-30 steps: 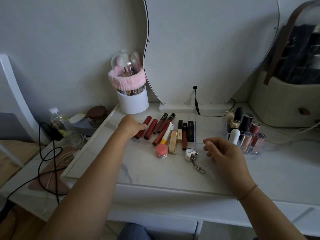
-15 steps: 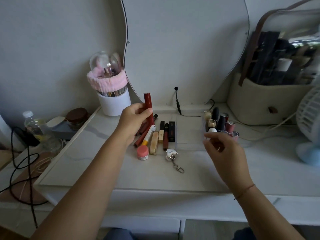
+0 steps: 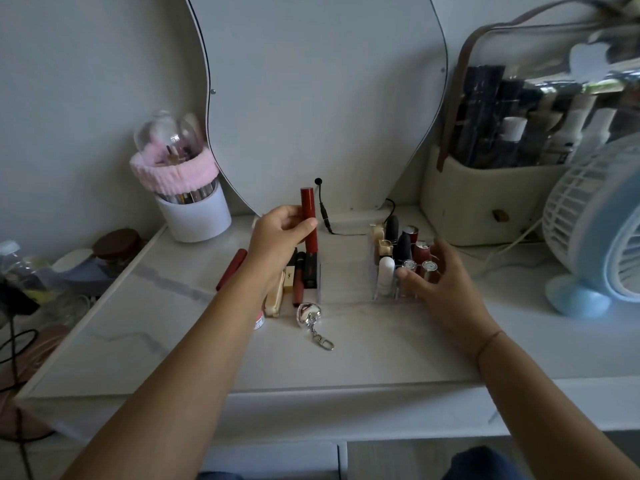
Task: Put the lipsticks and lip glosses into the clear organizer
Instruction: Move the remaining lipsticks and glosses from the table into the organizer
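Observation:
My left hand (image 3: 278, 237) holds a red lip gloss tube (image 3: 308, 216) upright, above the row of lipsticks (image 3: 304, 271) lying on the white table. Another red tube (image 3: 231, 270) lies to the left of my forearm. The clear organizer (image 3: 382, 292) stands to the right with several lipsticks upright in its compartments. Resting against the organizer's front right side is my right hand (image 3: 438, 284), fingers spread and touching the lipstick caps there.
A silver heart keychain (image 3: 309, 317) lies near the row. A white brush cup with a pink band (image 3: 188, 202) stands back left, a mirror (image 3: 311, 98) behind, a beige bag (image 3: 485, 199) and a blue fan (image 3: 595, 230) at the right. Cables hang off the left edge.
My left hand picked up the red tube from the row and carried it upright toward the right. My right hand moved forward onto the organizer.

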The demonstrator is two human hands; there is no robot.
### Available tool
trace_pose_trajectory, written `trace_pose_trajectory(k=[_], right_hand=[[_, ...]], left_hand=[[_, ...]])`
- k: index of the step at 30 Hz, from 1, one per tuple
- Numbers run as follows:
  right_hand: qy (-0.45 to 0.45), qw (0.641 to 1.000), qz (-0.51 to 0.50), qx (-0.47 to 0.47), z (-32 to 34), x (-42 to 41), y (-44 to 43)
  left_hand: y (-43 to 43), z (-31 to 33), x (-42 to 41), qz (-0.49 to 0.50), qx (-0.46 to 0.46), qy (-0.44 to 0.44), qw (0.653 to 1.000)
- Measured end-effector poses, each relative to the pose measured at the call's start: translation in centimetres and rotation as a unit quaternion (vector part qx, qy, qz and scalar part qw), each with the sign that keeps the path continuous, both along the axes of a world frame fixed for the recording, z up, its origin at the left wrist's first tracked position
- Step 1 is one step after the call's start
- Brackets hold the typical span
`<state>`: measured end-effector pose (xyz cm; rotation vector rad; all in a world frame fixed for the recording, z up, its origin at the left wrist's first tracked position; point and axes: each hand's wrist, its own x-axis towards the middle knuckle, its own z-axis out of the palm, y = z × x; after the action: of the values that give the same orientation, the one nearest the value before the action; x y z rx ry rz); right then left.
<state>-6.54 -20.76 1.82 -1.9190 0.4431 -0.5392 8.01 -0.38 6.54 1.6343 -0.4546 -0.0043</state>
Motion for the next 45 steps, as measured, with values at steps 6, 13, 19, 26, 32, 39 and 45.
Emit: trace_pose_trajectory(k=[6, 13, 19, 26, 32, 39, 45], right_hand=[[-0.007, 1.000, -0.009, -0.023, -0.7, 0.6, -0.3], [-0.015, 0.999, -0.013, -0.039, -0.9, 0.4, -0.2], [-0.017, 0.999, -0.014, -0.044, -1.0, 0.4, -0.2], [-0.020, 0.998, -0.015, -0.054, -1.3, 0.5, -0.4], [-0.019, 0.998, -0.016, -0.054, -1.3, 0.6, -0.4], [-0.017, 0.998, -0.013, -0.060, -1.4, 0.6, -0.5], [-0.011, 0.998, -0.009, -0.059, -1.5, 0.6, -0.5]], left_hand=[[-0.5, 0.2, 0.5, -0.020, -0.010, -0.013, 1.000], [-1.9, 0.8, 0.8, 0.001, 0.002, -0.034, 0.999], [-2.3, -0.2, 1.1, 0.005, 0.051, -0.044, 0.998], [-2.0, -2.3, 0.9, -0.011, 0.052, -0.006, 0.999], [-1.6, -2.2, 0.9, -0.017, 0.044, -0.007, 0.999], [-1.2, -2.7, 1.2, -0.020, 0.057, -0.017, 0.998], [1.6, -2.3, 1.6, -0.033, 0.091, -0.035, 0.995]])
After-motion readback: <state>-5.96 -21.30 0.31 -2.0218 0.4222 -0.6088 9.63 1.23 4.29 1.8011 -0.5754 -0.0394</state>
